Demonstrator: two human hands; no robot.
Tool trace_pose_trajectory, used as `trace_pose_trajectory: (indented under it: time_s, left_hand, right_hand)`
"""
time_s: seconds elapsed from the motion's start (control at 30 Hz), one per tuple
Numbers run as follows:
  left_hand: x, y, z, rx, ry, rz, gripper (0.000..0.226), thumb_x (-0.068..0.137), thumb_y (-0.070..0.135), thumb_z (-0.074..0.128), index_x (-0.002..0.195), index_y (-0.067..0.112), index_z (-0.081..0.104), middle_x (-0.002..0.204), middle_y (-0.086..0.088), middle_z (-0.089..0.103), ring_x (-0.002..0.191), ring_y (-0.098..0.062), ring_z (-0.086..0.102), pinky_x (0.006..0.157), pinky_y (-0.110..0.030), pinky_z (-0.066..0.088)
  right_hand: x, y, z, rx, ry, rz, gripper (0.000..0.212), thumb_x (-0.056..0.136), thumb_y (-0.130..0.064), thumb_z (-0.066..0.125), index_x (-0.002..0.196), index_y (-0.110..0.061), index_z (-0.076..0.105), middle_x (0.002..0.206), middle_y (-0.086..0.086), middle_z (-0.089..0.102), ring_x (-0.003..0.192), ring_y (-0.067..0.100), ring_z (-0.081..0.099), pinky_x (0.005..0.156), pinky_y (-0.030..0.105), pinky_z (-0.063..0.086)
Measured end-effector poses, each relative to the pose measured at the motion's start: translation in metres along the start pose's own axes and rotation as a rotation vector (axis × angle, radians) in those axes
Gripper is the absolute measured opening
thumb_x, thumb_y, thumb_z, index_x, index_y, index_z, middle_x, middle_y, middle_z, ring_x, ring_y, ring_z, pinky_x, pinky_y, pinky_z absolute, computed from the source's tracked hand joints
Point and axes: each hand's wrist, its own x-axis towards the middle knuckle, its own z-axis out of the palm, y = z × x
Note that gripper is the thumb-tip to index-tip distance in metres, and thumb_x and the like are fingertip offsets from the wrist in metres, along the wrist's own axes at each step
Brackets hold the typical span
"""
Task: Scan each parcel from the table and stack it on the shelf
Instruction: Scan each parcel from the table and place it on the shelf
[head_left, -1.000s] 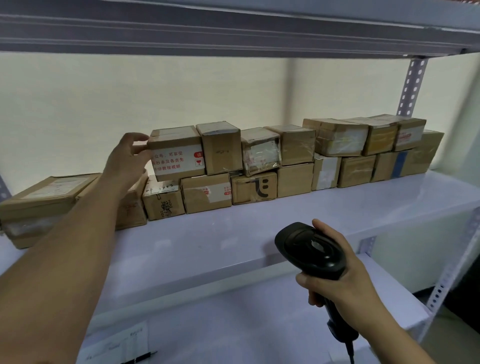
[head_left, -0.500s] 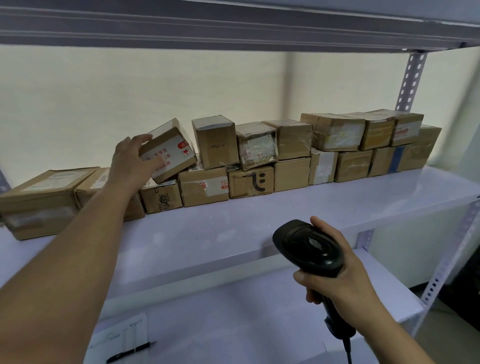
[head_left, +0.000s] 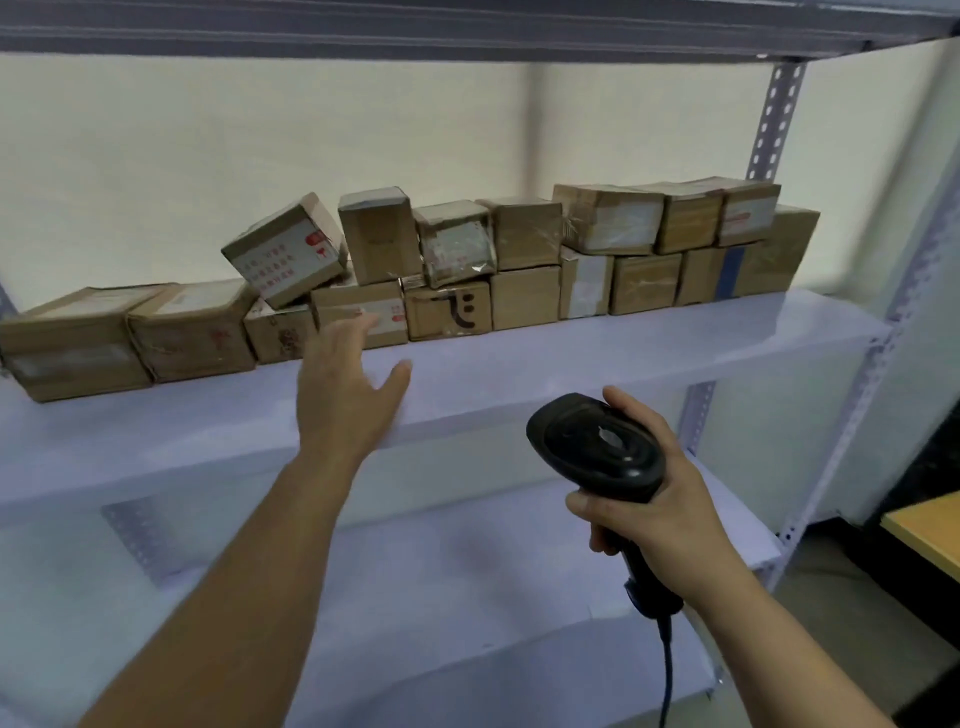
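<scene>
The pale lilac metal shelf in front of me carries a two-tier row of brown taped cardboard parcels along its back. The one that matters, the small brown cardboard parcel with the white label and red print, sits at the left end of the upper tier. It is tilted, its lower edge down on the boxes beneath and its right side against the upright brown box. I judge it light and stiff, though the tape may be slick, so I would take it across two opposite sides, thumb against fingers, and seat it flat. My left hand is spread and empty, hovering over the shelf's front edge, near the parcel but apart from it. My right hand is wrapped round the black handheld barcode scanner — held low, below the shelf.
</scene>
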Motion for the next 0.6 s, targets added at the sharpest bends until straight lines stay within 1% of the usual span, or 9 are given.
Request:
trace_pose_trajectory:
  time_s: [0.07, 0.1, 0.2, 0.27, 0.3, 0.43, 0.53, 0.6]
  left_hand:
    - [-0.034, 0.023, 0.019, -0.040, -0.068, -0.005, 0.047, 0.085, 0.025, 0.071, 0.128, 0.012, 0.056, 0.127, -0.008, 0.055, 0.115, -0.028, 0.050, 0.093, -0.039, 0.040]
    - [-0.050, 0.035, 0.028, -0.060, -0.095, -0.002, 0.047, 0.086, 0.025, 0.071, 0.129, 0.013, 0.055, 0.126, -0.008, 0.055, 0.114, -0.026, 0.051, 0.093, -0.038, 0.040]
    - [-0.094, 0.074, 0.053, -0.113, -0.173, -0.045, 0.049, 0.086, 0.028, 0.070, 0.131, 0.015, 0.053, 0.129, -0.006, 0.054, 0.116, -0.024, 0.051, 0.097, -0.040, 0.044]
    - [-0.122, 0.099, 0.069, -0.126, -0.227, -0.088, 0.050, 0.087, 0.032, 0.069, 0.132, 0.017, 0.052, 0.131, -0.004, 0.054, 0.119, -0.024, 0.050, 0.099, -0.043, 0.045]
    - [-0.135, 0.111, 0.077, -0.126, -0.257, -0.097, 0.051, 0.087, 0.034, 0.069, 0.132, 0.019, 0.052, 0.132, -0.004, 0.053, 0.120, -0.023, 0.050, 0.100, -0.041, 0.044]
    - [-0.179, 0.164, 0.101, -0.143, -0.365, -0.043, 0.050, 0.087, 0.033, 0.068, 0.132, 0.018, 0.052, 0.133, -0.003, 0.053, 0.123, -0.023, 0.046, 0.101, -0.034, 0.036]
    - [-0.206, 0.208, 0.117, -0.162, -0.416, -0.002, 0.051, 0.087, 0.033, 0.067, 0.133, 0.017, 0.052, 0.134, -0.003, 0.052, 0.124, -0.022, 0.044, 0.102, -0.033, 0.034]
    - [-0.224, 0.239, 0.129, -0.186, -0.451, 0.022, 0.051, 0.087, 0.034, 0.067, 0.133, 0.018, 0.051, 0.134, -0.002, 0.051, 0.125, -0.022, 0.044, 0.102, -0.033, 0.034]
  right_hand:
    - [-0.014, -0.001, -0.016, -0.019, 0.005, 0.004, 0.086, 0.069, -0.001, 0.082, 0.127, -0.054, 0.049, 0.114, -0.006, 0.065, 0.052, 0.028, 0.062, 0.054, 0.038, 0.055]
    - [-0.022, -0.001, -0.025, -0.023, 0.009, 0.011, 0.086, 0.070, 0.001, 0.082, 0.127, -0.054, 0.048, 0.115, -0.007, 0.064, 0.052, 0.028, 0.062, 0.054, 0.038, 0.055]
    - [-0.048, 0.000, -0.057, -0.011, 0.034, 0.033, 0.087, 0.072, 0.007, 0.079, 0.127, -0.053, 0.049, 0.115, -0.007, 0.064, 0.052, 0.028, 0.060, 0.055, 0.039, 0.055]
    - [-0.067, 0.001, -0.079, -0.008, 0.058, 0.043, 0.088, 0.072, 0.008, 0.078, 0.129, -0.052, 0.048, 0.114, -0.009, 0.064, 0.054, 0.026, 0.061, 0.054, 0.038, 0.055]
    - [-0.078, 0.001, -0.090, -0.013, 0.070, 0.049, 0.088, 0.072, 0.008, 0.078, 0.131, -0.050, 0.047, 0.115, -0.010, 0.063, 0.055, 0.024, 0.061, 0.054, 0.037, 0.055]
    - [-0.123, 0.002, -0.136, -0.017, 0.124, 0.078, 0.089, 0.072, 0.008, 0.079, 0.133, -0.047, 0.046, 0.121, -0.003, 0.061, 0.056, 0.013, 0.063, 0.052, 0.030, 0.052]
    - [-0.158, 0.003, -0.173, -0.022, 0.175, 0.077, 0.088, 0.069, 0.002, 0.082, 0.128, -0.053, 0.048, 0.121, 0.000, 0.060, 0.059, 0.015, 0.063, 0.052, 0.031, 0.052]
    - [-0.181, 0.002, -0.199, -0.030, 0.217, 0.085, 0.088, 0.070, 0.005, 0.081, 0.128, -0.052, 0.048, 0.120, -0.001, 0.061, 0.059, 0.016, 0.063, 0.052, 0.031, 0.053]
